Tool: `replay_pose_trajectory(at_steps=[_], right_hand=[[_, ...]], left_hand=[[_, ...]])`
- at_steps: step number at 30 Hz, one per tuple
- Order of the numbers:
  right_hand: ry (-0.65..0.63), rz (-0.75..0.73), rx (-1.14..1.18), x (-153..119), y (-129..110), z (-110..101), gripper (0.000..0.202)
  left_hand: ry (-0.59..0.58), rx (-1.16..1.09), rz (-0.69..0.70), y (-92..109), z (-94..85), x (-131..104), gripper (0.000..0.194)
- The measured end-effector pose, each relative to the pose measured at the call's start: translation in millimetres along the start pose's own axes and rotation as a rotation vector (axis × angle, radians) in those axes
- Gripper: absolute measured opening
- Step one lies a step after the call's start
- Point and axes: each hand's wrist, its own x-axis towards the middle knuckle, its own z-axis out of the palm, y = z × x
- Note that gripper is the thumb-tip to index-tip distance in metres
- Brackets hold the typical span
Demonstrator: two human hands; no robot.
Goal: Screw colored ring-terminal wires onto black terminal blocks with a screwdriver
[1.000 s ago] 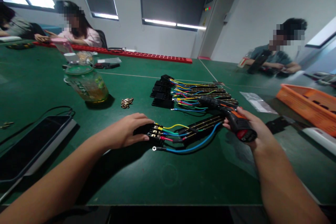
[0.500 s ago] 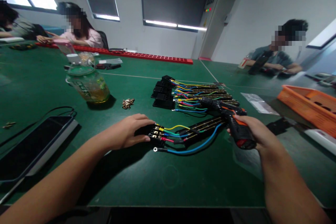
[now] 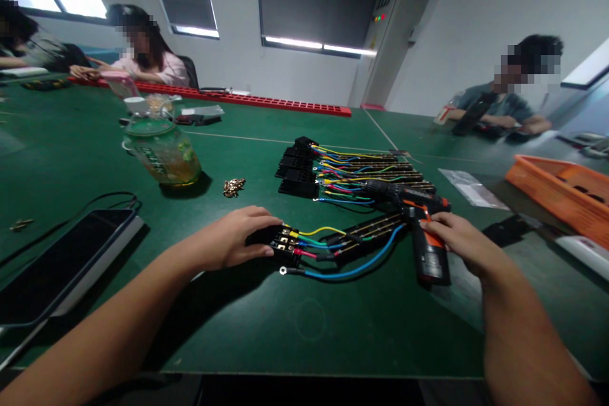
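Note:
My left hand grips a black terminal block between thumb and fingers. Yellow, green, blue and red wires run from its right side to a black strip. A thick blue wire curves in front, its ring end lying on the table. On the right, my right hand has its fingers against the orange and black handle of a power screwdriver, whose tip points left. Behind lies a row of similar wired black blocks. A small pile of brass screws sits left of them.
A glass jar of drink stands at the left, with a phone-like device nearer me. An orange basket and a clear bag are at the right. Several people sit around the green table, beyond a red slotted rail.
The screwdriver's handle has swung down and left, and my right hand has loosened around it, now touching its side. My left hand stays on the block.

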Motion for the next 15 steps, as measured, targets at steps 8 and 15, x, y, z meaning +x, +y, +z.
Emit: replay_pose_trajectory(at_steps=[8,15], right_hand=[[-0.022,-0.048,-0.281,0.7,-3.2,1.6,0.041],[0.078,-0.016,-0.508,-14.7,-12.8,7.8,0.054]], left_hand=[[-0.015,0.001,-0.010,1.2,-1.0,1.6,0.048],[-0.003,-0.013,0.004,-0.4,0.5,-0.8,0.048]])
